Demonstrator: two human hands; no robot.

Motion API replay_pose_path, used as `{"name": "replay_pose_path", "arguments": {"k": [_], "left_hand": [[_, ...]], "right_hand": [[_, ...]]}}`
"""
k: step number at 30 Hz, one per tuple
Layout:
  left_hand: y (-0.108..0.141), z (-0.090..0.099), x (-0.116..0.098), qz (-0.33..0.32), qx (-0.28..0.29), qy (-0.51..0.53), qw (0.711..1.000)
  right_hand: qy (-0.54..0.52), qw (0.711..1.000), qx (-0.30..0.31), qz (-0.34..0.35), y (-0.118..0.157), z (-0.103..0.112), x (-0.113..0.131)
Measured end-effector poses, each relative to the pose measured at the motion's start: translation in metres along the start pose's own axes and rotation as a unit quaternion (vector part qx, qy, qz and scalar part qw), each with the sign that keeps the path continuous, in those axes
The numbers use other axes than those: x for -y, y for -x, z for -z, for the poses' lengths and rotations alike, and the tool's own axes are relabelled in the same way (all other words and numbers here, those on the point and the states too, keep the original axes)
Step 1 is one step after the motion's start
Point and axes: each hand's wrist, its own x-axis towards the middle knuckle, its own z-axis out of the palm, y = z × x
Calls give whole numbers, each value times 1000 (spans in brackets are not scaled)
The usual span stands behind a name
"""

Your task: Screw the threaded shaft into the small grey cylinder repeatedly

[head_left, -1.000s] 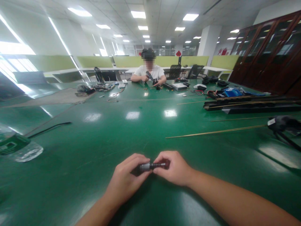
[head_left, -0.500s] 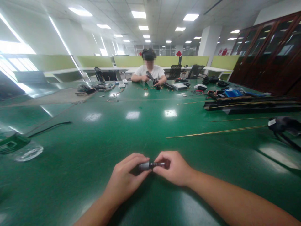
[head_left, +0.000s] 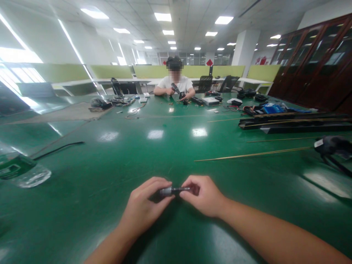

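Note:
Low in the middle of the view, my left hand (head_left: 148, 200) is closed around a short grey metal-looking cylinder (head_left: 166, 191). Out of its right end runs a thin dark ridged rod (head_left: 178, 190), lying level. The thumb and fingers of my right hand (head_left: 202, 196) pinch the rod's far end, which they partly hide. Whether the cylinder and rod are one piece or two, I cannot tell. Both hands are just above the green tabletop (head_left: 154, 157).
A clear plastic bottle (head_left: 27, 171) lies at the left beside a black cable (head_left: 60, 149). Thin brass-coloured rods (head_left: 247, 154) and black metal channels (head_left: 297, 123) are on the right, near a black strapped device (head_left: 334, 148). Across the table, a person (head_left: 174, 82) holds a power drill (head_left: 175, 88).
My hands have drawn slightly apart, and a longer stretch of the thin rod shows between the cylinder and my right fingers. The left hand has shifted a little left with the cylinder.

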Motion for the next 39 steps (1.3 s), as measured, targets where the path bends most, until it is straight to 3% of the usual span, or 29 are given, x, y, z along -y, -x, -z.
{"name": "replay_pose_path", "arguments": {"k": [27, 34, 39], "left_hand": [[-1, 8, 8, 39, 9, -18, 999], [-4, 14, 15, 146, -27, -68, 987], [-7, 12, 24, 275, -46, 109, 954]], "right_hand": [[0, 1000, -20, -10, -2, 3, 3], [-1, 1000, -19, -7, -1, 2, 1], [0, 1000, -15, -9, -1, 0, 0]]}}
